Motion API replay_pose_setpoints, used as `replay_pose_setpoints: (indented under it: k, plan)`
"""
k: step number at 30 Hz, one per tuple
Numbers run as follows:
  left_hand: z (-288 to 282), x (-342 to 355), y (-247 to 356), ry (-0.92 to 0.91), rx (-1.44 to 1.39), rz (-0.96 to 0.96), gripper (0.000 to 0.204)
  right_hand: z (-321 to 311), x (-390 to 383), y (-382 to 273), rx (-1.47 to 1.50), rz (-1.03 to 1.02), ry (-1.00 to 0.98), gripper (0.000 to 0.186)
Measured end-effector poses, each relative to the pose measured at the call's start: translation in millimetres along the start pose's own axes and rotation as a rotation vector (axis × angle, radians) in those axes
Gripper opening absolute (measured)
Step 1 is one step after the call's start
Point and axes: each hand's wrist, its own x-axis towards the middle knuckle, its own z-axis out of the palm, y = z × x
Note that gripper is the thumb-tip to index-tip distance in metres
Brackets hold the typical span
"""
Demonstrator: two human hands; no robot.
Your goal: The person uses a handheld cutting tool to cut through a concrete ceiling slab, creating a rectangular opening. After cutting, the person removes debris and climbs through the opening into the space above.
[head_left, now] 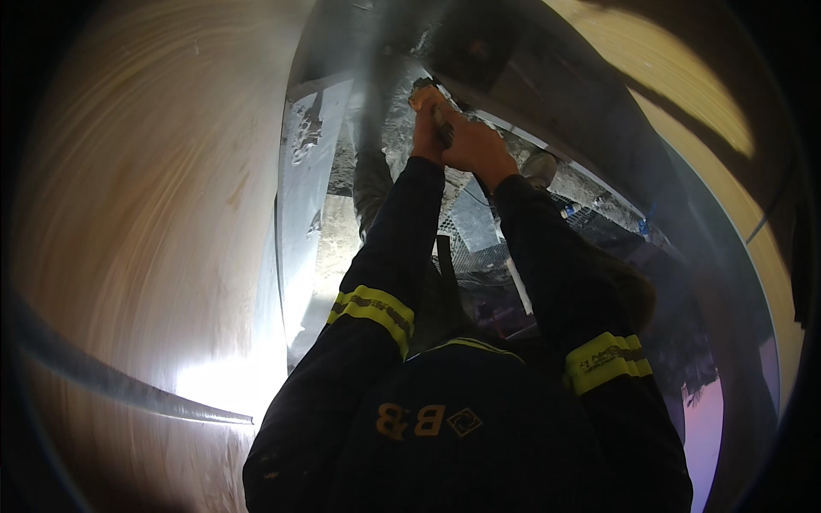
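Both of my arms, in dark sleeves with yellow reflective bands, reach toward the upper middle of the head view. My left hand [428,132] is closed round a handheld tool [441,124], whose small dark head [424,85] points away from me. My right hand [475,145] is wrapped on the same tool from the right, its fingers partly hiding the body. The far end of the tool lies against or just above a grey, rough surface [402,107]; haze makes the contact hard to tell.
A large streaked wooden-looking panel [145,214] with a curved metal strip [128,376] fills the left. A pale metal beam [304,214] runs beside it. Below are mesh grating [475,256], a grey trouser leg [369,192] and a shoe [539,169]. A dark curved frame [710,256] borders the right.
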Motion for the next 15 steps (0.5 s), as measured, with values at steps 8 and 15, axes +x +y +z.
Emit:
replay_pose_setpoints:
  k: [8, 15]
  plan:
    - [27, -39, -6, -0.021, 0.041, 0.032, 0.028, -5, -28, -3, 0.017, 0.071, 0.014, 0.104]
    - [31, -51, -2, 0.008, 0.059, 0.080, 0.029, -16, -40, -13, 0.026, 0.052, -0.006, 0.106]
